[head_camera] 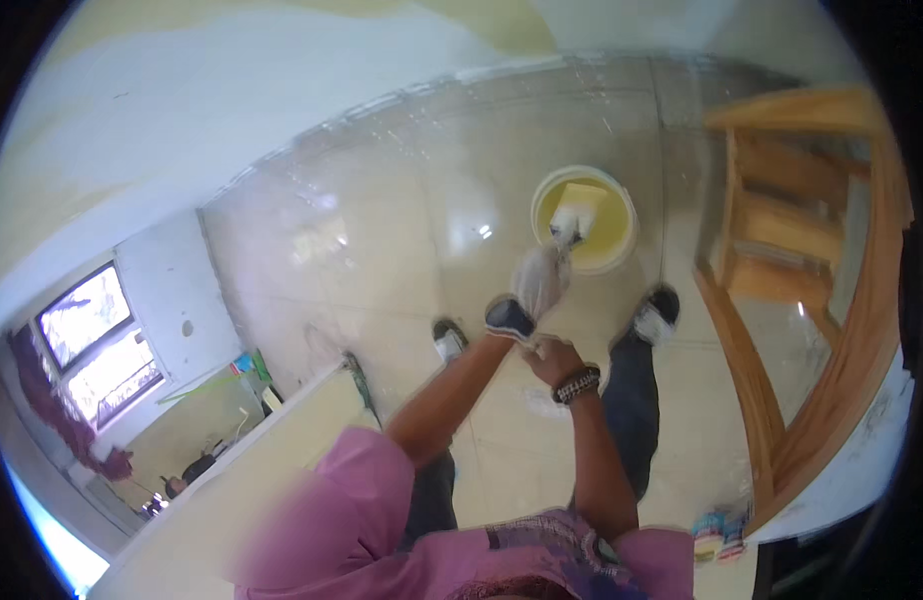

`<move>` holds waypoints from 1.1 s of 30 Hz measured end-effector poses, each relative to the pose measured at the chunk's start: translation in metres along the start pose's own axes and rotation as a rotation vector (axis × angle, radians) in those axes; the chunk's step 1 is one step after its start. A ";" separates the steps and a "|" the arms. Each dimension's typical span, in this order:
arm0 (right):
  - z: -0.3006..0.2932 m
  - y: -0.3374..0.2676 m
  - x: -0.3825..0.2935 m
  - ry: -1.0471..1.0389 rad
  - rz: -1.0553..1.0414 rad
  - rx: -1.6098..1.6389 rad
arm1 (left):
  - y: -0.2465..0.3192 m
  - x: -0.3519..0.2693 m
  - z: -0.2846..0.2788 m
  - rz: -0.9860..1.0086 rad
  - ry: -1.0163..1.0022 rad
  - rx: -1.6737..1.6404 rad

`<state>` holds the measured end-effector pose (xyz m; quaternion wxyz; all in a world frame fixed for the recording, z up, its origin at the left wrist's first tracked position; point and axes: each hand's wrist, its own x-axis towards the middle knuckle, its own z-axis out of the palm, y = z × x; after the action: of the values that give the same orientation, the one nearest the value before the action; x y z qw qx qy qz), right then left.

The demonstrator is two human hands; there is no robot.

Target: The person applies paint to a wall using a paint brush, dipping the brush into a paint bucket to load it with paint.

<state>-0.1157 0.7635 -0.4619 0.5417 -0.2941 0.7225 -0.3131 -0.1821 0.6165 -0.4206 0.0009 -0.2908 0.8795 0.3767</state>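
A white bucket point(538, 214) of yellow liquid stands on the tiled floor. My left hand point(540, 281) wears a whitish covering, like a glove or plastic bag, with a dark cuff point(509, 318) at the wrist. It is shut on a pale, flat, brush-like tool point(580, 206), whose wide end is over or in the liquid; blur hides which. Beside the left wrist, my bare right hand point(555, 361), with a beaded bracelet point(576, 384), pinches the edge of the cuff. Its fingertips are partly blurred.
A wooden frame with steps or slats point(791, 217) stands at the right. A patchy white-and-yellow wall point(281, 82) runs along the far side. A low partition point(281, 442) is at the left, with a window point(98, 330) beyond. Containers point(720, 536) lie at lower right. My shoes point(656, 315) flank my hands.
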 end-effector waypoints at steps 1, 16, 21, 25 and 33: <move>-0.013 -0.019 -0.003 -0.041 0.099 0.004 | 0.012 0.002 -0.025 -0.050 0.019 -0.009; -0.020 -0.041 0.010 -0.143 0.190 0.037 | -0.072 0.204 -0.177 -0.104 0.597 0.260; -0.024 -0.029 0.012 -0.127 0.215 0.055 | -0.041 0.213 -0.191 0.016 0.461 0.424; -0.029 -0.054 0.018 -0.182 0.276 0.073 | 0.052 0.166 -0.306 0.369 0.657 0.089; -0.037 -0.048 0.015 -0.176 0.287 0.094 | 0.067 0.185 -0.261 0.190 0.855 0.232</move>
<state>-0.1514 0.7269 -0.4262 0.6551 -0.1885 0.6915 -0.2392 -0.3132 0.3855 -0.2304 -0.3645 -0.3363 0.8600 0.1203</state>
